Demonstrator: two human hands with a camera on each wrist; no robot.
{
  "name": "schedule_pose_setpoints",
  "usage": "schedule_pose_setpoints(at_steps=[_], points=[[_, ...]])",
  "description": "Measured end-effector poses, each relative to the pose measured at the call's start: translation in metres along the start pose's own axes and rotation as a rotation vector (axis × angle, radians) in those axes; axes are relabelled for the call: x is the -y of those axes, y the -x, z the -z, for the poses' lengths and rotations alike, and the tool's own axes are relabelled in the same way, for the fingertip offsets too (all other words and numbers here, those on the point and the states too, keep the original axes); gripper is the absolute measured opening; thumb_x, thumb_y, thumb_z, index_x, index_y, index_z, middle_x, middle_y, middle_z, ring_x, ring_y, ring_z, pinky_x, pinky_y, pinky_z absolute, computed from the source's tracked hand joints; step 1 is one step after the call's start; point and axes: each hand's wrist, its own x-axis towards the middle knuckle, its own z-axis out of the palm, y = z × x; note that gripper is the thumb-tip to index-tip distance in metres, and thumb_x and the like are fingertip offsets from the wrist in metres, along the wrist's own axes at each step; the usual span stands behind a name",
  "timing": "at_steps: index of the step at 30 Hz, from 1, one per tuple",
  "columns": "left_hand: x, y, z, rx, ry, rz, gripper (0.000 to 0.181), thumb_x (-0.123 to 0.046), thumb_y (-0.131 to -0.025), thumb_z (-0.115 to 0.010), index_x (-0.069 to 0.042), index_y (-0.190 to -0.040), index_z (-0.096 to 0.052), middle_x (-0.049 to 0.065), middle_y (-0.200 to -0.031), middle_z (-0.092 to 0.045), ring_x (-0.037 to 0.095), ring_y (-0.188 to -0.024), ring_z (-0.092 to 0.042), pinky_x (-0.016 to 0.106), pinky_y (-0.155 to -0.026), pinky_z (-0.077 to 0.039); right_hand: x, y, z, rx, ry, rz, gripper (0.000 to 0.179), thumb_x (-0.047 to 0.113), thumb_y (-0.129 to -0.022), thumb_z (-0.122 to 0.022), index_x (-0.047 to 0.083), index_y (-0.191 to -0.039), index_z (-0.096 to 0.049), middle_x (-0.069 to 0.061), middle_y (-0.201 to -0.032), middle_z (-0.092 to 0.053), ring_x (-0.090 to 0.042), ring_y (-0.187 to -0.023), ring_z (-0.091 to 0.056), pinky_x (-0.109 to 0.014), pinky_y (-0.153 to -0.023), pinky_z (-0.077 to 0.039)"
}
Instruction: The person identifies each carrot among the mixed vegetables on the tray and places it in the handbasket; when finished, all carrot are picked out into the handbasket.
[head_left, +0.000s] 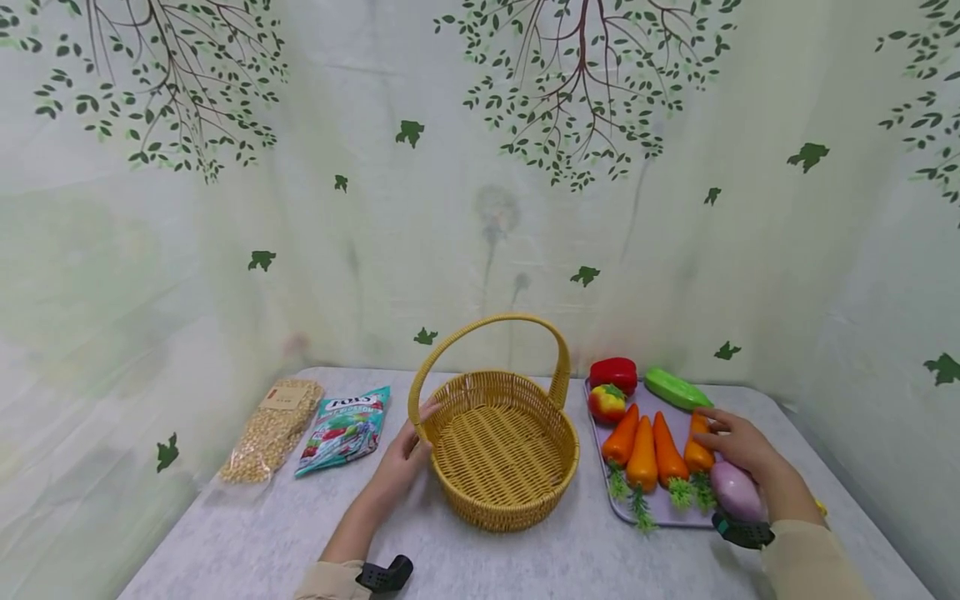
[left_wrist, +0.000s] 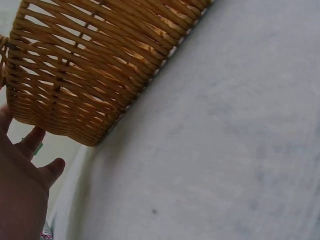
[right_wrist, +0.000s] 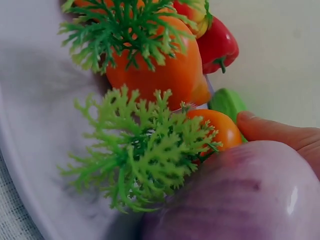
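Note:
A yellow wicker basket (head_left: 498, 508) with a tall hoop handle stands mid-table. My left hand (head_left: 399, 467) is at its left side, fingers touching the rim by the handle's foot; the left wrist view shows the thumb (left_wrist: 54, 170) spread away from the weave. At the right, my right hand (head_left: 738, 442) reaches over a lilac tray (head_left: 675, 518) and pinches the rightmost orange carrot (head_left: 699, 450) near its narrow end. In the right wrist view, leafy green tops hide much of that carrot. A purple onion (head_left: 737, 490) lies beneath the right wrist.
Several more carrots (head_left: 642, 458) lie on the tray, with a red pepper (head_left: 613, 375), a red-yellow pepper (head_left: 607, 403) and a long green vegetable (head_left: 677, 388) behind them. Left of the basket lie a clear bag of yellow kernels (head_left: 270, 433) and a teal candy bag (head_left: 343, 433). A printed curtain (head_left: 525, 233) hangs behind.

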Motion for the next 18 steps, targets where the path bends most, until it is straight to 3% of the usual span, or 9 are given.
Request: schedule_pose_setpoints(at_steps=[2, 5, 11, 18], points=[[0.002, 0.0, -0.001, 0.022, -0.007, -0.006, 0.057, -0.026, -0.102, -0.056, -0.02, -0.155, -0.038, 0.005, -0.169, -0.018, 0.035, -0.156, -0.012, 0.063, -0.119, -0.016, 0.001, 0.0, 0.0, 0.007, 0.014, 0.006, 0.072, 0.045, -0.096, -0.06, 0.005, -0.152, -0.037, -0.038, -0.147, -0.039, -0.056, -0.128, -0.04, -0.072, -0.103, -0.034], [0.003, 0.001, -0.002, 0.034, -0.033, 0.009, 0.058, -0.023, -0.099, -0.061, -0.021, -0.153, -0.041, 0.003, -0.17, -0.014, 0.037, -0.156, -0.007, 0.071, -0.116, -0.012, 0.002, 0.0, 0.0, 0.023, 0.024, 0.01, 0.07, 0.046, -0.097, -0.059, 0.005, -0.151, -0.04, -0.037, -0.146, -0.041, -0.054, -0.127, -0.042, -0.07, -0.103, -0.035], [0.004, 0.002, -0.005, 0.039, -0.081, 0.015, 0.058, -0.019, -0.096, -0.066, -0.024, -0.15, -0.046, -0.002, -0.17, -0.011, 0.037, -0.157, -0.001, 0.074, -0.114, -0.012, 0.008, 0.0, -0.001, 0.045, 0.011, -0.017, 0.071, 0.049, -0.095, -0.061, 0.006, -0.148, -0.044, -0.037, -0.144, -0.042, -0.046, -0.118, -0.051, -0.06, -0.098, -0.046], [0.007, 0.003, -0.006, 0.028, -0.117, 0.018, 0.054, -0.017, -0.097, -0.063, -0.027, -0.148, -0.048, -0.003, -0.17, -0.01, 0.037, -0.157, -0.002, 0.077, -0.112, -0.013, 0.015, 0.002, -0.002, 0.053, 0.009, -0.01, 0.063, 0.041, -0.096, -0.063, 0.003, -0.144, -0.049, -0.039, -0.143, -0.043, -0.05, -0.121, -0.05, -0.061, -0.101, -0.044]])
